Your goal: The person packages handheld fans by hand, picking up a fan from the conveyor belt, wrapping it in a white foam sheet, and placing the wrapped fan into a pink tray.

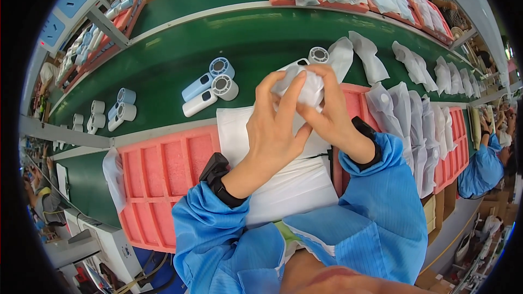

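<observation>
My left hand (274, 122) and my right hand (333, 115) meet in front of me, fingers curled round a bunched, translucent white bag (309, 90). Whether anything is inside the bag I cannot tell, since my fingers cover much of it. Below my wrists lies a stack of flat white bags (291, 188). Just beyond the hands, a white handheld fan (318, 54) shows its round head on the green conveyor belt. To its left, a light-blue fan (204, 83) and a white fan (210, 98) lie side by side on the belt.
A pink compartment tray (173, 198) sits on my left; at right another pink tray (457, 140) carries several bagged items (406, 117). Further bagged items (368, 57) lie along the green belt (261, 35). Filled trays (327, 2) stand on the far side. A co-worker (482, 163) is at the far right.
</observation>
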The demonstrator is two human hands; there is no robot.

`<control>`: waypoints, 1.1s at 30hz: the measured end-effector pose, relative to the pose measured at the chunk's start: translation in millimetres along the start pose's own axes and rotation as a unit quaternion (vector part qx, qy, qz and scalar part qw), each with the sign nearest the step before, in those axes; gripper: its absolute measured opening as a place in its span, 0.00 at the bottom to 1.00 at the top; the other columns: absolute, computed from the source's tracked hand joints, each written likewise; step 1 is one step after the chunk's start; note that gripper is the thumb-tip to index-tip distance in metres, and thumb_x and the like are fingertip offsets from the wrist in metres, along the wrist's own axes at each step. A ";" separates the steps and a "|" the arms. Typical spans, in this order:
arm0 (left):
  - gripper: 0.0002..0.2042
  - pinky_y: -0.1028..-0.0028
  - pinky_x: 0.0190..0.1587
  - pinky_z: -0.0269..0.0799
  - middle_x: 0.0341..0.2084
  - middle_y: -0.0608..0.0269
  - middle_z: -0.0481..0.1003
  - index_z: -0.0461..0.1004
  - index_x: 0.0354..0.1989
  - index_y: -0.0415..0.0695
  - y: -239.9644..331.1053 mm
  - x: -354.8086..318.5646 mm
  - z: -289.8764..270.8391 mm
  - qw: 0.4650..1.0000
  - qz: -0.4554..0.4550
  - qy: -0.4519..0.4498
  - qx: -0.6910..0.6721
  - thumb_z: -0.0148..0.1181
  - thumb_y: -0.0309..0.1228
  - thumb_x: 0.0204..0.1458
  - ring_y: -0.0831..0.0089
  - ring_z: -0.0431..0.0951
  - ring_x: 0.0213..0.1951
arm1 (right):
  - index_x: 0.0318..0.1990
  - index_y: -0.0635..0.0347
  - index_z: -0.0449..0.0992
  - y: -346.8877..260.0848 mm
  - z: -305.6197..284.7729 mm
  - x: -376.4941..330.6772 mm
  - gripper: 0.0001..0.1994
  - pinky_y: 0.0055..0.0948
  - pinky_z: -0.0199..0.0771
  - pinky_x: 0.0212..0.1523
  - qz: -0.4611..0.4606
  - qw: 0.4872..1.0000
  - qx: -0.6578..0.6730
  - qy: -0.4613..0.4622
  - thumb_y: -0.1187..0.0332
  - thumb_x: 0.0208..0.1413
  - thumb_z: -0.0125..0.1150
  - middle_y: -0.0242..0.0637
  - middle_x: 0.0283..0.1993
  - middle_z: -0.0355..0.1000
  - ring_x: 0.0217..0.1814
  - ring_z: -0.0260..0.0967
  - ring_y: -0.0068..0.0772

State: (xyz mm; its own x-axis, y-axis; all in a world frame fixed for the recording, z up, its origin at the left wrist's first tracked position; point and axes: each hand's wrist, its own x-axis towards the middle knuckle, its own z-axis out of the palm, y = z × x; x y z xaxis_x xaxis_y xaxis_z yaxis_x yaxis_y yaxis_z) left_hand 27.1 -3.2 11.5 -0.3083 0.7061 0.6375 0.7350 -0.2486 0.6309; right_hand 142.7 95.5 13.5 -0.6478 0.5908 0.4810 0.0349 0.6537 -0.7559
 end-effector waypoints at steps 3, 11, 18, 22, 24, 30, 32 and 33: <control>0.27 0.70 0.34 0.72 0.50 0.52 0.67 0.74 0.50 0.44 -7.0 10.0 -10.5 0.999 -0.005 -0.015 -0.041 0.67 0.17 0.36 0.64 0.75 0.39 | 0.57 0.64 0.63 -5.0 -2.3 -0.2 0.34 0.33 0.67 0.50 0.017 0.995 0.095 -0.026 0.68 0.39 0.71 0.42 0.55 0.61 0.56 0.63 0.36; 0.22 0.72 0.44 0.70 0.51 0.53 0.67 0.75 0.47 0.44 -18.8 16.1 -41.5 0.914 -0.034 -0.020 -0.403 0.72 0.24 0.40 0.64 0.72 0.48 | 0.55 0.66 0.64 9.5 -4.8 4.3 0.30 0.35 0.71 0.46 -0.079 0.987 0.052 -0.127 0.72 0.41 0.67 0.49 0.46 0.68 0.48 0.69 0.48; 0.19 0.69 0.49 0.66 0.51 0.54 0.67 0.77 0.42 0.44 -16.8 6.9 -23.7 0.977 -0.062 0.126 -0.162 0.73 0.27 0.39 0.61 0.69 0.51 | 0.49 0.69 0.66 19.3 -1.2 -1.6 0.29 0.38 0.72 0.35 -0.046 0.973 -0.225 -0.009 0.73 0.36 0.72 0.49 0.41 0.68 0.42 0.69 0.56; 0.13 0.69 0.48 0.67 0.50 0.55 0.67 0.78 0.36 0.44 -14.6 2.7 -20.0 0.983 0.061 0.169 -0.040 0.73 0.27 0.40 0.61 0.68 0.51 | 0.47 0.69 0.66 9.4 11.9 -3.9 0.28 0.41 0.71 0.33 -0.105 0.971 -0.213 0.011 0.74 0.35 0.72 0.49 0.38 0.67 0.38 0.69 0.55; 0.11 0.69 0.48 0.67 0.50 0.56 0.68 0.78 0.33 0.43 -10.8 4.0 -20.5 0.984 0.106 0.141 0.011 0.72 0.25 0.40 0.61 0.69 0.51 | 0.46 0.69 0.66 4.6 12.8 -3.3 0.26 0.39 0.71 0.35 -0.092 0.971 -0.221 0.021 0.73 0.38 0.71 0.49 0.38 0.68 0.38 0.69 0.55; 0.09 0.68 0.49 0.67 0.50 0.56 0.68 0.79 0.31 0.42 -33.5 22.4 -42.5 0.984 0.014 0.171 -0.046 0.71 0.25 0.41 0.61 0.70 0.50 | 0.53 0.67 0.68 4.3 0.3 -1.7 0.23 0.34 0.71 0.43 0.046 0.993 -0.041 -0.097 0.71 0.50 0.66 0.46 0.43 0.72 0.45 0.72 0.41; 0.08 0.68 0.48 0.68 0.48 0.57 0.69 0.78 0.32 0.42 -47.4 30.2 -47.1 0.973 -0.085 0.164 -0.139 0.70 0.24 0.42 0.62 0.71 0.48 | 0.54 0.67 0.68 2.3 -1.7 1.2 0.22 0.31 0.70 0.44 0.111 0.972 0.101 -0.180 0.69 0.53 0.64 0.43 0.44 0.72 0.46 0.71 0.34; 0.08 0.69 0.48 0.68 0.47 0.57 0.70 0.78 0.32 0.42 -50.8 30.8 -49.0 0.961 -0.133 0.160 -0.182 0.70 0.24 0.43 0.62 0.71 0.47 | 0.54 0.67 0.68 1.6 -0.9 3.0 0.21 0.29 0.70 0.45 0.142 0.949 0.173 -0.221 0.67 0.55 0.63 0.41 0.44 0.73 0.46 0.70 0.30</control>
State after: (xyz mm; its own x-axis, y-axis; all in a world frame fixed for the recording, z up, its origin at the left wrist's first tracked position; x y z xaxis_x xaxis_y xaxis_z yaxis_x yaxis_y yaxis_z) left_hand -49.3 -1.4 20.7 -0.6689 0.5519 0.4980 0.3614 -0.3440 0.8666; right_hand 141.5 98.8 14.1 -0.9082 0.4141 0.0609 0.0531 0.2584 -0.9646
